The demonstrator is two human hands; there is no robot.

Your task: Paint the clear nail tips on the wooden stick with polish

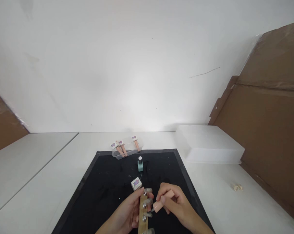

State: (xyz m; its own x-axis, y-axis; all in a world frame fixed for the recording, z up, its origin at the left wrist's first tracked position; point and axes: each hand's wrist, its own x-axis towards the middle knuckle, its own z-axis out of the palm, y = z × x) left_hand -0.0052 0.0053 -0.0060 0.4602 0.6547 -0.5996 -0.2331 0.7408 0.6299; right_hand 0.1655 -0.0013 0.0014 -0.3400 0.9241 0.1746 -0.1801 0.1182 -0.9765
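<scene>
My left hand (127,211) is closed around a wooden strip (143,224), held upright-looking in view, with several clear nail tips (147,203) fixed along it on round metal studs. In my right hand (172,201) is a nail polish brush (159,205) with a long peach-coloured cap, pinched by thumb and fingers. Its bristle end points left at one of the lower nail tips; whether it touches cannot be made out. Just beyond my left fingertips stands a square white bottle (136,184) with a purple-patterned label and no cap on it.
A small teal polish bottle (140,164) with a white-topped cap stands on the black mat (108,185). Behind it, a clear tray (117,156) holds 3 peach-capped bottles. A white box (210,143) and small cream-coloured rings (238,187) lie to the right. Cardboard (268,130) walls the right side.
</scene>
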